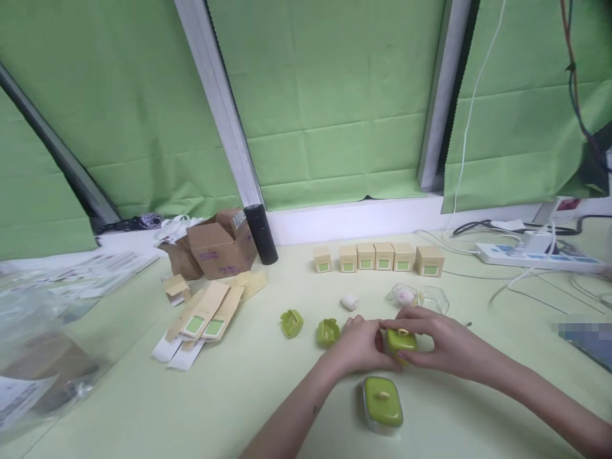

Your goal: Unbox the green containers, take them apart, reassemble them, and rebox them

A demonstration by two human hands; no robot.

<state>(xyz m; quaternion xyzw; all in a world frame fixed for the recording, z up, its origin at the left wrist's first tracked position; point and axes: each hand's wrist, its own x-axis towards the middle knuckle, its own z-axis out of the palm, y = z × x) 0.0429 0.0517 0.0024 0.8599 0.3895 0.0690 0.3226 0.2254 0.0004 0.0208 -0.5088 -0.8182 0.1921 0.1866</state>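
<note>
Both my hands meet at the table's middle around a small green lidded container (400,341). My left hand (361,346) grips its left side with curled fingers. My right hand (437,341) wraps its right side and top. A second green lidded container (382,401) sits just in front of my hands, closer to me. Two small green pieces (291,322) (327,332) lie to the left of my left hand.
A row of several small beige boxes (377,257) stands behind. Clear plastic shells (418,296) and a white lump (349,301) lie nearby. Flat beige cartons (210,315), a brown box (222,245), a black cylinder (261,234) sit left; a power strip (530,257) right.
</note>
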